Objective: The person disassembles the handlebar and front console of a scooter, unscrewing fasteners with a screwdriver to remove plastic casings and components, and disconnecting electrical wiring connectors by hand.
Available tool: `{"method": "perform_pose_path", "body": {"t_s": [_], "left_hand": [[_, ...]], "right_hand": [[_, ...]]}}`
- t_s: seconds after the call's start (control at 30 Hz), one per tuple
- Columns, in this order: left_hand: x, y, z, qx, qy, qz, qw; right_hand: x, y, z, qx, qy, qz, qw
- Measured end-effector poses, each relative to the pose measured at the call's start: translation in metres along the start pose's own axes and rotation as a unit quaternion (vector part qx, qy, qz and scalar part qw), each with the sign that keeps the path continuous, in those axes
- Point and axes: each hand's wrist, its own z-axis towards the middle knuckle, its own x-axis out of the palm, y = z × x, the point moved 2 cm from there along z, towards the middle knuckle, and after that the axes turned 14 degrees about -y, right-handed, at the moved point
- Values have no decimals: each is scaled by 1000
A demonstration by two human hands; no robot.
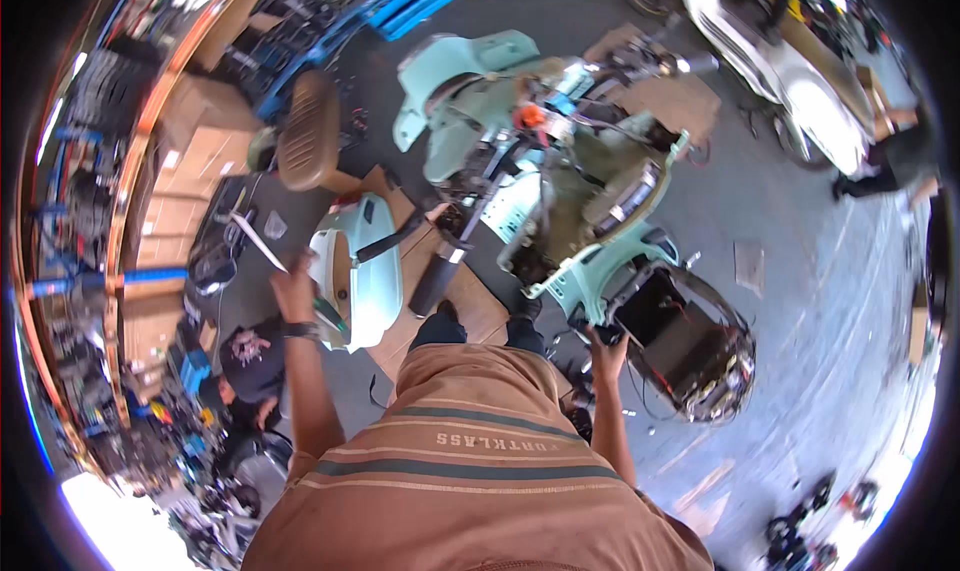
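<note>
My left hand (293, 293) is raised at the left, its fingers closed round a long, thin white strip (260, 243) that points up and away. A green piece (330, 316) shows below that hand; whether it belongs to the strip I cannot tell. Beside it stands a mint-green scooter body panel (365, 271). My right hand (606, 353) is closed on a small black part (601, 333), whose kind is unclear. This part is close to the mint-green scooter frame (590, 276) and an open, dark compartment (670, 326) with wiring round its rim.
Flattened cardboard (430, 296) lies under my feet. A brown seat (309, 131) and cartons (195, 141) line the left, near a crouching person in a dark cap (250, 359). A white scooter (815, 101) stands at the far right, with another person (895, 161) nearby.
</note>
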Motion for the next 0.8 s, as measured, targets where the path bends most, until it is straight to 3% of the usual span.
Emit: {"method": "perform_pose_path", "body": {"t_s": [0.07,0.1,0.2,0.27,0.37,0.47,0.57,0.7,0.73,0.8], "left_hand": [[7,148,-23,75,-8,98,992],[41,191,1,-30,30,105,994],[-3,400,-37,-26,282,235,930],[-29,449,-55,-74,399,319,856],[-45,471,-37,-167,412,323,835],[-45,480,37,-214,381,255,863],[-28,488,138,-256,331,169,892],[27,454,297,-313,237,29,919],[46,449,339,-257,234,52,936],[71,394,395,-175,253,52,950]], "right_hand": [[-14,-40,1,12,33,-22,999],[41,-27,14,-41,30,-63,997],[44,-110,14,-95,-13,-154,983],[45,-102,2,-46,-44,-183,981],[61,-137,-18,37,-77,-237,968],[103,-104,-81,12,-82,-216,973],[162,-74,-144,43,-99,-188,976],[237,-63,-182,-29,-108,-209,972],[250,-54,-194,-16,-81,-210,974],[279,-24,-220,-81,-70,-206,973]]}}
